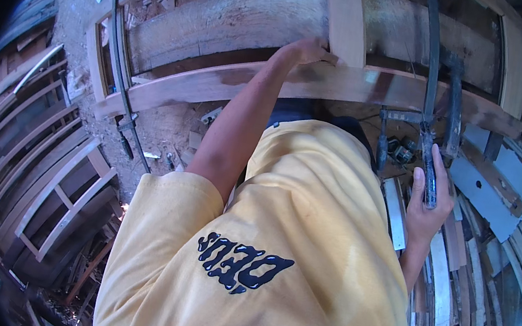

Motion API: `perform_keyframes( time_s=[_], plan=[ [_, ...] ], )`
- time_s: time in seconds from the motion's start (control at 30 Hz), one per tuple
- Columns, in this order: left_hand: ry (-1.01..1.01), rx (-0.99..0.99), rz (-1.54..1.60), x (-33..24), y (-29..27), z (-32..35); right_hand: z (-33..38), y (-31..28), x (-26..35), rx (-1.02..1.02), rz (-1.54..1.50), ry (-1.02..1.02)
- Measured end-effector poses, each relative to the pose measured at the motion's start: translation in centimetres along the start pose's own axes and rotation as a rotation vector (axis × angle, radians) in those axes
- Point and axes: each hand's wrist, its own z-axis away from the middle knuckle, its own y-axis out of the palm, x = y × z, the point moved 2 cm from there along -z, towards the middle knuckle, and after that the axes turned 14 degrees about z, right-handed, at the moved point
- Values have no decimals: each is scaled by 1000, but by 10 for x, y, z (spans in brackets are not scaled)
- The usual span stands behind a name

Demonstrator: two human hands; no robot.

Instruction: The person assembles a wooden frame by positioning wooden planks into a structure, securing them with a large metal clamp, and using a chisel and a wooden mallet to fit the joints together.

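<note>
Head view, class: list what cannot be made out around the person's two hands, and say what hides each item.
- Left hand: its palm and fingertips, pressed against the wooden frame.
- Clamp handle: its middle, wrapped by the right hand.
- Clamp bar: its top end, cut off by the picture's upper edge.
- Small dark parts beside the handle: too small to identify.
- Floor below the frame: covered by the yellow shirt.

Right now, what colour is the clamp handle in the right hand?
Black, dark metal; the clamp handle in the right hand shows best in the head view.
</note>
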Motion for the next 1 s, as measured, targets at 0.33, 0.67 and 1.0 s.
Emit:
perform_keyframes(
  time_s=[0.33, 0.67, 1.0],
  plan=[
    [-81, -265, -191, -43, 32, 35, 19, 16, -43, -29, -78, 72],
    [-59, -219, -76, -27, 17, 31, -50, 7, -89, -275, 144, -132],
    [55, -155, -87, -10, 8, 20, -140, 67, -291, 89, 812, -26]
  ],
)
